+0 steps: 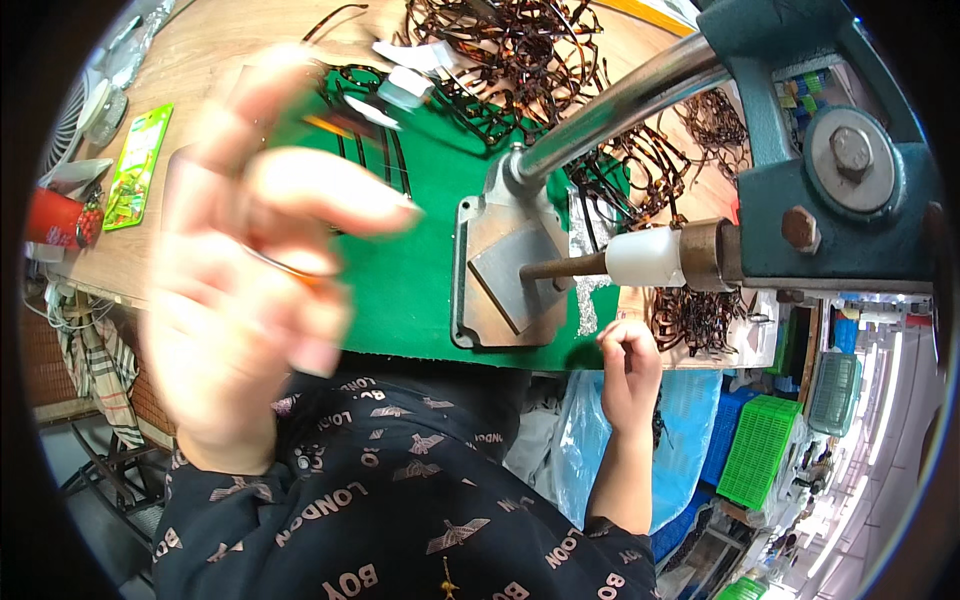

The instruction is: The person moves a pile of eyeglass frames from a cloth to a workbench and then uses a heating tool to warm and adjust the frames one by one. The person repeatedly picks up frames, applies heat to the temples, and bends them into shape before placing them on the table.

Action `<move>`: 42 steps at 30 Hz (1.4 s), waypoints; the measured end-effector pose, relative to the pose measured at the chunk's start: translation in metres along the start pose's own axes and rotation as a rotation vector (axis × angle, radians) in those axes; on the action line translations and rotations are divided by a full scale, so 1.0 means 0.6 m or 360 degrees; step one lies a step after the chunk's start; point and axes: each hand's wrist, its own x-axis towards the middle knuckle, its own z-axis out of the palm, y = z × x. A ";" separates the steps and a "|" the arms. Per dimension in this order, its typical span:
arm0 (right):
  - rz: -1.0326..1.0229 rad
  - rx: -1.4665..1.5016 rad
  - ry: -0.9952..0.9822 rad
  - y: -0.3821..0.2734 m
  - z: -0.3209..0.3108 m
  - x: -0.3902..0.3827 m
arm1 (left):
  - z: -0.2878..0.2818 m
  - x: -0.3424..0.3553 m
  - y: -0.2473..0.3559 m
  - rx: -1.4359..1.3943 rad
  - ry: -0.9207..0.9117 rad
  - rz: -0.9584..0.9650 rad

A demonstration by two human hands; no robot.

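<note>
The left hand (pixel 255 240) is blurred, its fingers loosely bent; I can't tell whether it holds anything. Beyond it, rightward, lies a heap of tortoiseshell spectacle frames (pixel 515 55). The right hand (pixel 632 378) is half curled, its grip unclear to me, near the press's metal base (pixel 462 290) on its left.

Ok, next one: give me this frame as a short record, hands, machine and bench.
Left hand: raised, motion-blurred; grip unclear
Right hand: loosely curled near the bench's front edge; contents unclear
Machine: teal head, white cylinder, metal base on green mat
Bench: tangled tortoiseshell eyeglass frames behind the base; bright green packet at far left
</note>
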 end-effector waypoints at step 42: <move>-0.0975 0.0032 -0.0195 -0.197 0.058 0.057 | 0.056 -0.031 -0.073 0.0227 -0.0448 -0.0217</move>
